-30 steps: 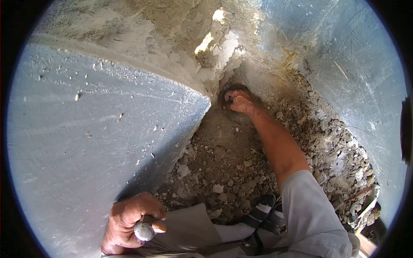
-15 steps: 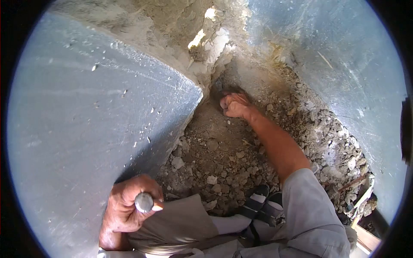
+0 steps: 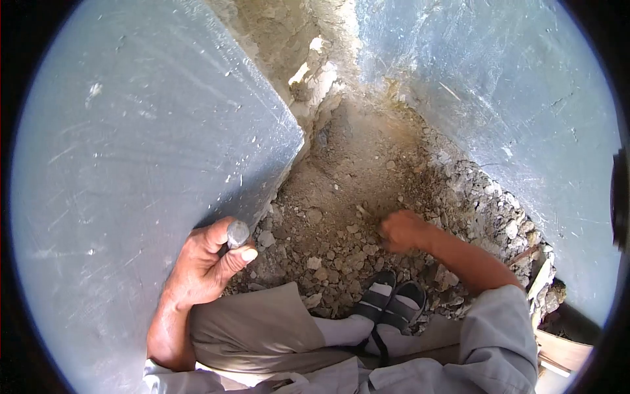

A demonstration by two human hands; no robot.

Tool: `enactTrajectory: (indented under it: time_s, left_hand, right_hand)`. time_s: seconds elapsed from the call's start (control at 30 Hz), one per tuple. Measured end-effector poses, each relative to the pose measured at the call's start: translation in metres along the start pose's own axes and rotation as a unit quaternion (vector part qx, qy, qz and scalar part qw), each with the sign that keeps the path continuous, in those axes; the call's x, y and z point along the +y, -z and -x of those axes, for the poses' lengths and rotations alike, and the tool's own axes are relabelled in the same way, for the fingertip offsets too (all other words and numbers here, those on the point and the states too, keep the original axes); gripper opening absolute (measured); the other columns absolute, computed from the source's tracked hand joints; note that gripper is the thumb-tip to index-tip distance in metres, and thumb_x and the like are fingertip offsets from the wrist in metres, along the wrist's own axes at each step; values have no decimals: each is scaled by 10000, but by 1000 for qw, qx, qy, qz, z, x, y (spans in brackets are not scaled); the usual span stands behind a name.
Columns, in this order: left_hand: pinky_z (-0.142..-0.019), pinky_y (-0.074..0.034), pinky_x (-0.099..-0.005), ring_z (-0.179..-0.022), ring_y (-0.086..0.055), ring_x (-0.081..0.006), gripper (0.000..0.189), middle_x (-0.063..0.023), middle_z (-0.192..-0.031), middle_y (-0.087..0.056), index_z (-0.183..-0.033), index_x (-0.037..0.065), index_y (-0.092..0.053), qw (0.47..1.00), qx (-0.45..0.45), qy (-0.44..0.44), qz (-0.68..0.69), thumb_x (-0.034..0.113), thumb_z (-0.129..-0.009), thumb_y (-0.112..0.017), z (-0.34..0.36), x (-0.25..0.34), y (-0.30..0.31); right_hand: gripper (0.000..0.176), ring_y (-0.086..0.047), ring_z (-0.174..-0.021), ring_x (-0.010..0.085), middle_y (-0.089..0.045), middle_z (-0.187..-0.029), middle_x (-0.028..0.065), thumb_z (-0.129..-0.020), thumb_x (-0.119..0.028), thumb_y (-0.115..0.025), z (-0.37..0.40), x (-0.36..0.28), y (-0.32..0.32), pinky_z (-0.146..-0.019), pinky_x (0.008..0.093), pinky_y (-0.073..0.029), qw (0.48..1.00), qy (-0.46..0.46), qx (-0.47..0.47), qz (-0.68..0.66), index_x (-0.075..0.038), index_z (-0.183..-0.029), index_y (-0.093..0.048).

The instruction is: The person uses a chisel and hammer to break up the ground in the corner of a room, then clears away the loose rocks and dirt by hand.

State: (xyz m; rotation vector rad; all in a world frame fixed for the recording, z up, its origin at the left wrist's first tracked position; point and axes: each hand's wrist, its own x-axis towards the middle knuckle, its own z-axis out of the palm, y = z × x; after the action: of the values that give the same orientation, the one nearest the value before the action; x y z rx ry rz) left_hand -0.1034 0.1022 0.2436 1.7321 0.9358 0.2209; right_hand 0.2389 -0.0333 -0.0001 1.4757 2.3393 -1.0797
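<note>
My left hand (image 3: 209, 262) is wrapped round a thick, round metal bar (image 3: 238, 232), its blunt grey end facing up at me and its lower part hidden. The hand is beside the lower edge of the left grey-blue panel. Over the broken rubble (image 3: 354, 253) is my right hand (image 3: 401, 231), closed in a fist and slightly blurred. Whatever is inside its fingers, if anything, is hidden. Just ahead of it lies bare, dusty earth (image 3: 348, 174) running up to a crumbling wall (image 3: 321, 82).
Smooth grey-blue panels rise on the left (image 3: 164, 131) and right (image 3: 499, 85), narrowing the space. My sandalled feet (image 3: 387, 302) stand at the rubble's near edge. A rusty rod (image 3: 523, 255) and a pale wooden piece (image 3: 566, 354) are at lower right.
My right hand has come back from the hollow at the wall's foot, toward me and to the right over the rubble. My left hand has risen slightly with the bar. The view has shifted.
</note>
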Motion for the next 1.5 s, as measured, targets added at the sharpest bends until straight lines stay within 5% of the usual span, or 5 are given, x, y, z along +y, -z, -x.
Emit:
enactTrajectory:
  time_s: [0.23,0.5,0.63,0.8,1.5]
  left_hand:
    - [-651,-481,-277,-723,-565,-124,213,-44,-786,-595,-877,20,-567,999,22,-13,20,198,-949,-659,-6,7,-5]
    - [-659,-473,-273,-726,-560,-115,108,-33,-813,-614,-907,23,-595,995,31,68,70,89,-928,-678,1,7,-4]
    - [-682,-515,-319,-742,-630,-197,141,-78,-823,-635,-898,17,-597,1000,-4,16,10,91,-897,-716,-2,0,1]
    - [-634,-515,-330,-700,-648,-212,255,-113,-774,-650,-824,15,-619,997,28,65,25,220,-855,-767,-6,1,-5]
    - [-649,-503,-310,-715,-629,-192,178,-92,-788,-646,-872,6,-616,997,36,51,49,149,-901,-717,-1,-2,-7]
  right_hand:
    - [429,-675,-933,377,-694,-891,212,-804,-433,-661,99,-36,78,-812,497,-535,906,-40,-415,-72,-11,-846,-727]
    - [238,-654,-860,411,-664,-895,254,-886,-175,-594,-157,77,82,-768,486,-530,962,-76,238,-109,59,-908,-639]
    - [357,-617,-1069,372,-650,-1111,229,-910,-216,-490,-288,147,42,-928,418,-489,979,-154,130,4,19,-1135,-638]
    - [434,-268,-1448,109,-171,-1635,105,-976,-285,-391,-340,157,-46,-1197,307,-163,841,-287,384,252,-82,-1250,-659]
    - [306,-646,-955,352,-690,-1013,180,-803,-299,-682,-283,90,-26,-900,422,-508,922,-85,306,-223,-39,-965,-701]
